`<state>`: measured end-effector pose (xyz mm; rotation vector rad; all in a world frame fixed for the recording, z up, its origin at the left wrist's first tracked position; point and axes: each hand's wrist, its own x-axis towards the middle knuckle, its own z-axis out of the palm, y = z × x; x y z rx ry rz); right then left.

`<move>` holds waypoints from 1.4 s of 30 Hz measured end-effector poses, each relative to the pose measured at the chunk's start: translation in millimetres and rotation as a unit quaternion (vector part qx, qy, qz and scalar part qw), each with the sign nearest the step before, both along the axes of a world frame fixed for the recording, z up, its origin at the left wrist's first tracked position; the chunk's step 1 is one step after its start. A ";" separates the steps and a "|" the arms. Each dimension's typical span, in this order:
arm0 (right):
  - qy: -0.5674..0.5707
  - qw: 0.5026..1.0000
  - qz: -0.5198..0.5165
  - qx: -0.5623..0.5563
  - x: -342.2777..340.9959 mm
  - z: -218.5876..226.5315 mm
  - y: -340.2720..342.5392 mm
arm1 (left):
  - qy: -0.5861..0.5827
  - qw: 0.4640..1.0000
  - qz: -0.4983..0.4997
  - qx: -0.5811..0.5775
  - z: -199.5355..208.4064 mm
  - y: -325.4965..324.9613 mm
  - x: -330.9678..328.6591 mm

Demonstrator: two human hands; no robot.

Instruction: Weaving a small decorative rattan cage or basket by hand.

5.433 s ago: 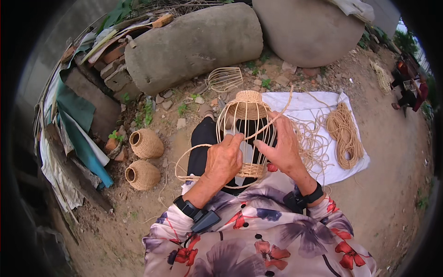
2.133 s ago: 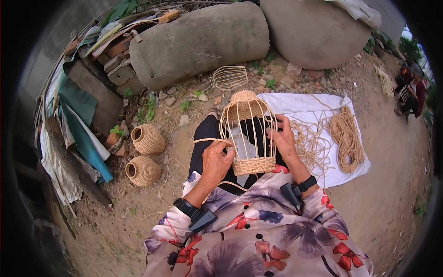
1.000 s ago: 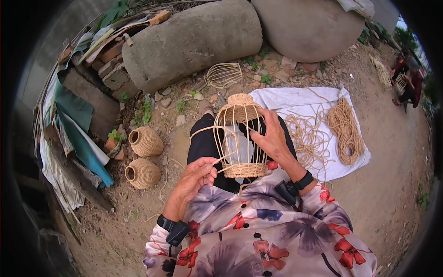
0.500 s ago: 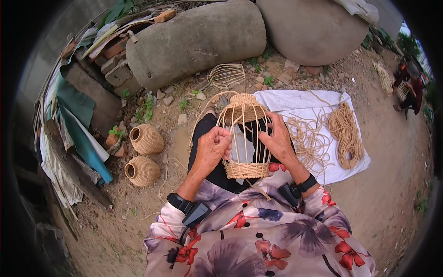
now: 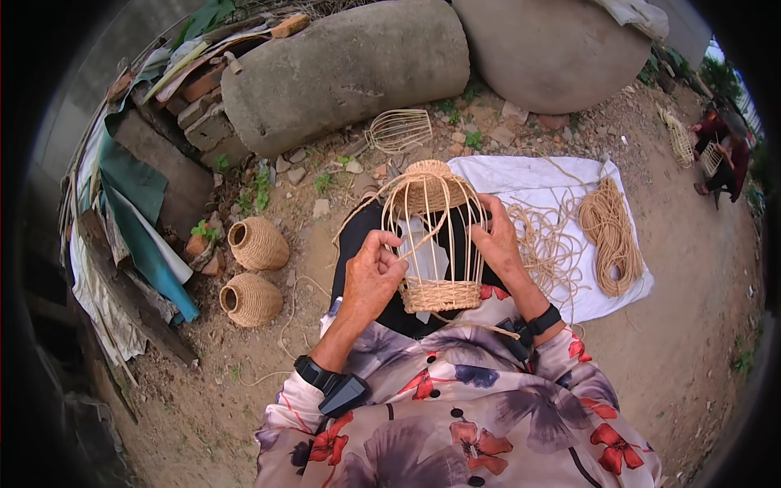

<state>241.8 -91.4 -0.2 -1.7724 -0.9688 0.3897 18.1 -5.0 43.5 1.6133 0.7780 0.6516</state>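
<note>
Upright over my lap is a half-woven basket [image 5: 442, 296], with bare upright ribs between a woven band at the near end and a woven section at the far end. My right hand [image 5: 498, 244] grips the ribs on its right side, thumb in front and fingers partly hidden. At the left side my left hand [image 5: 376, 272] is closed in a pinch on a thin strand of cord [image 5: 423, 241], which runs slantwise up across the ribs. A loose cord tail [image 5: 480, 325] trails from the near band to the right.
Two finished small woven baskets [image 5: 259, 243] lie on the dirt at left. A white sheet [image 5: 488, 171] at right bears a coiled rope bundle [image 5: 610, 236] and tangled cord [image 5: 545, 244]. Beyond are a bare rib frame [image 5: 399, 132] and a concrete cylinder [image 5: 350, 77]. Another person [image 5: 722, 159] sits far right.
My left hand has moved slightly down, drawing the strand slantwise over the ribs. The basket has turned and shifted a little right, and its cord tail now points right.
</note>
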 end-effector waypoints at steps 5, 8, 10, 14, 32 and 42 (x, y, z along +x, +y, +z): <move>0.117 0.993 0.001 0.023 9.5 -5.3 -3.0 | 0.220 0.932 0.098 0.270 -30.2 12.0 -49.5; 0.242 0.969 0.013 0.051 20.2 -2.3 -7.7 | 0.264 0.915 0.097 0.289 -46.3 38.1 -101.9; 0.219 0.975 0.008 0.024 16.2 9.9 -9.7 | 0.337 0.907 0.118 0.222 -49.0 52.8 -159.1; 0.102 0.993 0.047 0.041 21.8 -11.1 -6.0 | 0.434 0.872 0.192 0.122 -63.2 75.0 -267.4; 0.204 0.976 -0.010 0.072 15.5 -12.4 -10.7 | 0.130 0.978 -0.085 -0.140 8.3 -31.6 -56.7; 0.201 0.973 -0.034 0.104 13.0 -20.4 -9.6 | 0.059 0.900 -0.047 0.430 11.5 -18.3 -28.8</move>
